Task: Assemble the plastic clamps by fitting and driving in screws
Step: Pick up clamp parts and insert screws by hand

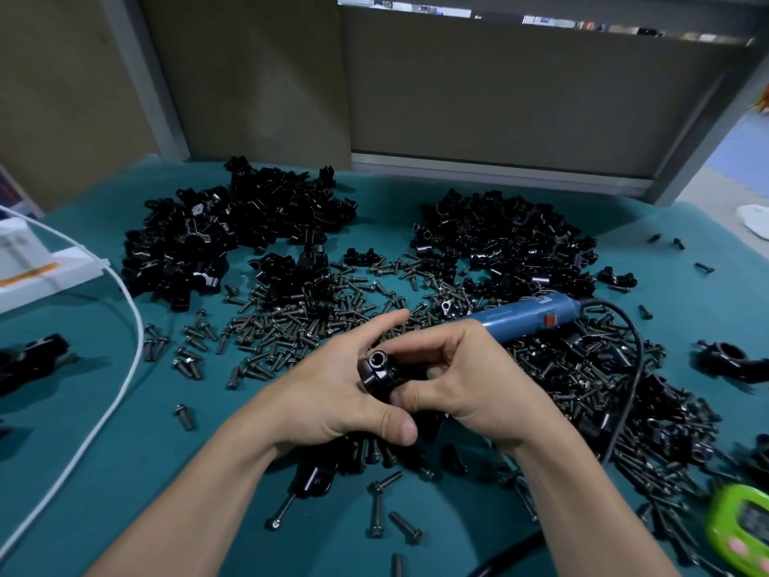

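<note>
Both hands meet over the middle of the green table. My left hand (333, 389) and my right hand (462, 376) together grip one black plastic clamp (378, 370); its round screw hole faces up. Much of the clamp is hidden between the fingers. A blue electric screwdriver (528, 316) lies just beyond my right hand, its black cord (630, 376) curving off to the right. Loose dark screws (291, 322) cover the mat around the hands. I cannot see a screw in either hand.
Heaps of black clamp parts lie at the back left (233, 235) and back right (507, 243). A white box (25, 260) and white cable (125, 368) sit at the left. A green timer (745, 526) is at the lower right. A grey partition (499, 97) stands behind.
</note>
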The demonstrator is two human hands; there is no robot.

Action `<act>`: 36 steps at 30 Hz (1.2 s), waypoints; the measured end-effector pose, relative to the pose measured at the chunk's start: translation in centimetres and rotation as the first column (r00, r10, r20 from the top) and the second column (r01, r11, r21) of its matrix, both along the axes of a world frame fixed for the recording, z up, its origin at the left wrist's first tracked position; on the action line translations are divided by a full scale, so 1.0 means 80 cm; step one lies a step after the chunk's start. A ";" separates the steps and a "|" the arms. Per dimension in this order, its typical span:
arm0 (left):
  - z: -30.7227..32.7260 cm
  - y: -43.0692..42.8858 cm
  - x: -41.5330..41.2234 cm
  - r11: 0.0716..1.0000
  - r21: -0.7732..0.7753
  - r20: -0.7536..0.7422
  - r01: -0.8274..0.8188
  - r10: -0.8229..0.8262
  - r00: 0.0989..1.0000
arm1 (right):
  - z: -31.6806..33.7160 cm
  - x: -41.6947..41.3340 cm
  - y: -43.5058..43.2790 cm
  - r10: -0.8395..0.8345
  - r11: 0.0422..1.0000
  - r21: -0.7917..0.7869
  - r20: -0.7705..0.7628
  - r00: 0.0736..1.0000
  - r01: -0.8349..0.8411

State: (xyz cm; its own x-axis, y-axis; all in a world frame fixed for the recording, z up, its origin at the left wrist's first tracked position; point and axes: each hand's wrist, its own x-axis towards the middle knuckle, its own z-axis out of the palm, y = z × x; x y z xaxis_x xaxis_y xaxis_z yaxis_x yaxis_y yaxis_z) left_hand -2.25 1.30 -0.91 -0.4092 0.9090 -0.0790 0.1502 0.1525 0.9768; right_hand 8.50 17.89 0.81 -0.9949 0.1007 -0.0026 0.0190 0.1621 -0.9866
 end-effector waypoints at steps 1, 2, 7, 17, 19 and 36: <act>0.001 0.000 0.000 1.000 0.004 0.003 0.004 -0.004 1.000 | -0.001 0.000 0.000 -0.003 1.000 0.003 0.002 1.000 0.003; 0.002 -0.001 0.001 1.000 0.005 -0.003 0.005 -0.005 1.000 | -0.001 0.000 0.000 -0.009 1.000 0.008 0.002 1.000 0.009; 0.000 0.001 0.001 0.991 0.028 -0.048 -0.133 0.135 0.990 | 0.000 0.001 -0.003 -0.092 0.996 -0.022 -0.066 0.994 0.091; -0.001 0.022 0.027 0.825 0.260 -0.016 -0.502 0.524 0.852 | 0.006 0.003 -0.017 -0.425 0.865 0.177 -0.239 0.873 0.470; 0.001 0.022 0.026 0.801 0.292 0.008 -0.522 0.544 0.839 | 0.002 0.002 -0.024 -0.433 0.840 0.226 -0.269 0.860 0.493; 0.005 0.017 0.012 0.644 0.285 0.304 -0.710 0.641 0.704 | 0.028 0.017 0.012 -0.380 0.923 -0.004 0.167 0.910 0.386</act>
